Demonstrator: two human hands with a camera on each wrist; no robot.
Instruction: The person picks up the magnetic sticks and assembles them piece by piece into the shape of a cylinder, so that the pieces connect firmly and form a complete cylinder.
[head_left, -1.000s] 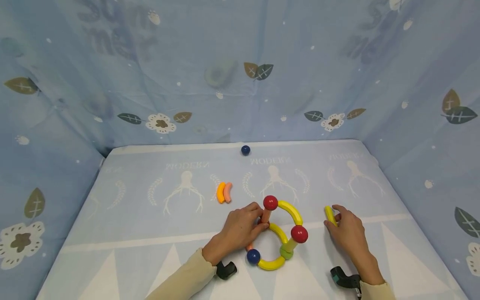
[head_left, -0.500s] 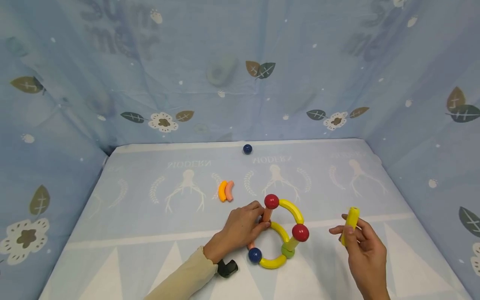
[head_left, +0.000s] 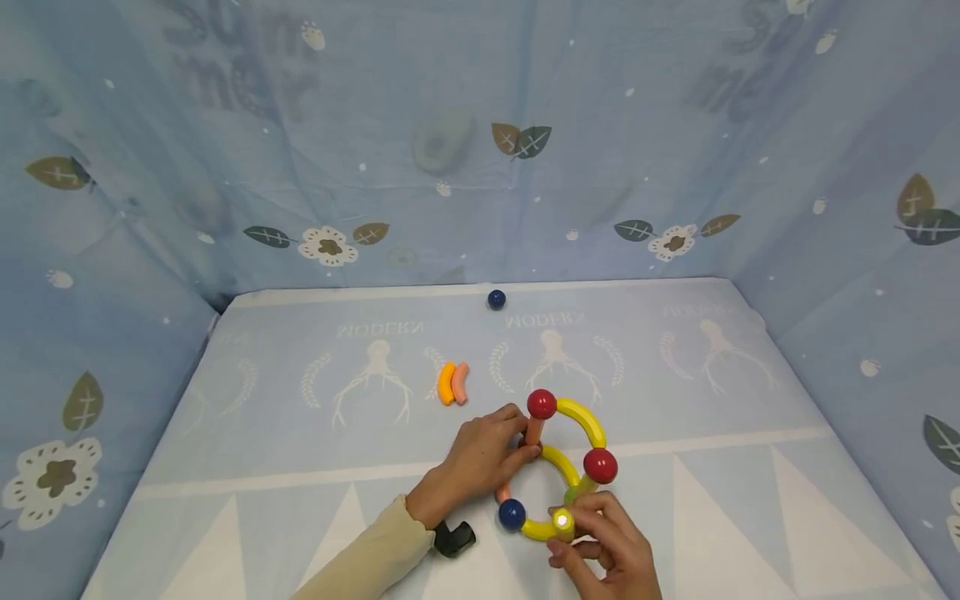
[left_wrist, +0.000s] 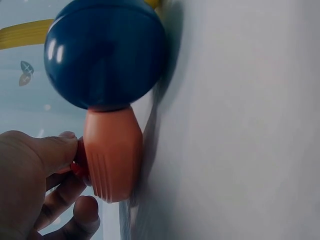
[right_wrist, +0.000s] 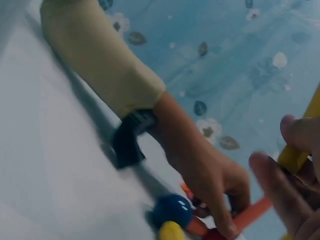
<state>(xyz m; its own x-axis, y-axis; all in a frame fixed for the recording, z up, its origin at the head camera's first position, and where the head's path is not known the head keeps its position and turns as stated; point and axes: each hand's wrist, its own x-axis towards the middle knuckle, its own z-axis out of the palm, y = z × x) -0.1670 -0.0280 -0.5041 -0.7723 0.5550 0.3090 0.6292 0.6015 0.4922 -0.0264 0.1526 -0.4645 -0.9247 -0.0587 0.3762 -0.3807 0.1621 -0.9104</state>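
A ball-and-stick toy frame stands on the cloth, with a ring of curved pieces below and a yellow curved stick [head_left: 585, 419] joining two raised red balls [head_left: 542, 404]. My left hand [head_left: 487, 454] pinches a lower red ball [left_wrist: 80, 169] at the frame's left side. Beside that hand are a salmon curved stick [left_wrist: 114, 155] and a blue ball [head_left: 512, 515]. Between thumb and fingers, my right hand [head_left: 611, 550] holds a yellow stick [head_left: 562, 522], its pale end facing up, over the ring's front. A green ball [head_left: 572, 495] is partly hidden by the right fingers; whether the stick touches anything I cannot tell.
An orange curved stick [head_left: 446, 383] and a salmon curved stick [head_left: 460, 383] lie side by side behind the left hand. Another blue ball [head_left: 497, 300] sits near the table's back edge. Patterned cloth walls [head_left: 480, 167] enclose the back and sides.
The right hand has lifted the yellow stick from the cloth at the right, turned it upright and brought it left to the frame's front. The left hand keeps its place.
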